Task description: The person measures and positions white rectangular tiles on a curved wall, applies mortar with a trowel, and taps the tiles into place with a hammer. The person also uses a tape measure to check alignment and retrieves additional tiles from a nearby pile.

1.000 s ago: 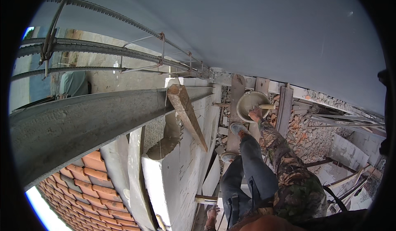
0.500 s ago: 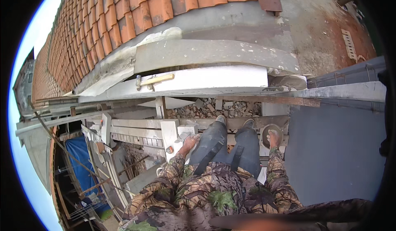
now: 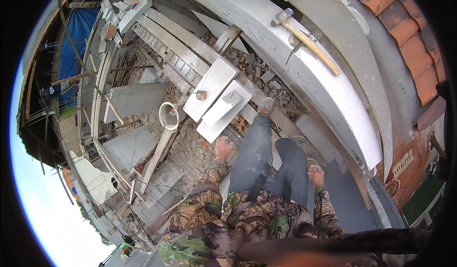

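My left hand (image 3: 223, 148) hangs beside my left leg with curled fingers. Nothing shows in it, and it is apart from the white blocks ahead. My right hand (image 3: 315, 174) is by my right knee, its fingers closed at the edge of a round shallow bowl (image 3: 311, 161); my leg and hand hide most of the bowl. Ahead on the left lie a long white block (image 3: 212, 88) and a smaller white block (image 3: 223, 117). A small orange and dark tool (image 3: 200, 95) rests on the long one, and a grey flat piece (image 3: 233, 97) on the smaller.
A wooden-handled hammer (image 3: 312, 45) lies on the curved white ledge (image 3: 350, 93). A pale bucket (image 3: 169, 115) stands left of the blocks. Broken rubble (image 3: 185, 145) lies below narrow beams (image 3: 178, 36). Orange roof tiles (image 3: 395, 24) are at upper right; a blue tarp (image 3: 76, 43) hangs far left.
My view has swung left, bringing the bucket and more rubble into sight. My left hand has come away from the blocks. The bowl by my right hand is now mostly hidden.
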### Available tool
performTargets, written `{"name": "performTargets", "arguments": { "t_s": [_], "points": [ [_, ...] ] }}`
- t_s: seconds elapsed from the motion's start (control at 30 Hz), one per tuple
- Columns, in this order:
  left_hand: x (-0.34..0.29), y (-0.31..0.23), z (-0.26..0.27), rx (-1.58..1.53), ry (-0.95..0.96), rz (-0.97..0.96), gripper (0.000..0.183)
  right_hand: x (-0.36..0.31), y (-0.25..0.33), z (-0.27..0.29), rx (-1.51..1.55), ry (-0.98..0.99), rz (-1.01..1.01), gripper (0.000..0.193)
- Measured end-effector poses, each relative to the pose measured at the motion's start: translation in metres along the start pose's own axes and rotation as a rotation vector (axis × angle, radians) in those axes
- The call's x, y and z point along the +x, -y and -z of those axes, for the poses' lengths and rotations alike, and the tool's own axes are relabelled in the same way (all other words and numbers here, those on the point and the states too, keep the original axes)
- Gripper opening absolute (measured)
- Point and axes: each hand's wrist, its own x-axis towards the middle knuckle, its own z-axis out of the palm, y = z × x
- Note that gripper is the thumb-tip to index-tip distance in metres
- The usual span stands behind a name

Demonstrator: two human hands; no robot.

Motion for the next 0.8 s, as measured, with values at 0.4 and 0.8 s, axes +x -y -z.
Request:
{"name": "performTargets", "arguments": {
  "t_s": [0.4,0.8],
  "points": [
    [0.27,0.016,-0.012,0.233,-0.035,-0.286,0.128,0.009,0.07,-0.081,-0.378,-0.134,-0.219,0.03],
    [0.216,0.013,0.124,-0.284,0.208,-0.211,0.108,0.027,0.131,-0.142,-0.461,0.009,0.106,0.039]
  ]
}}
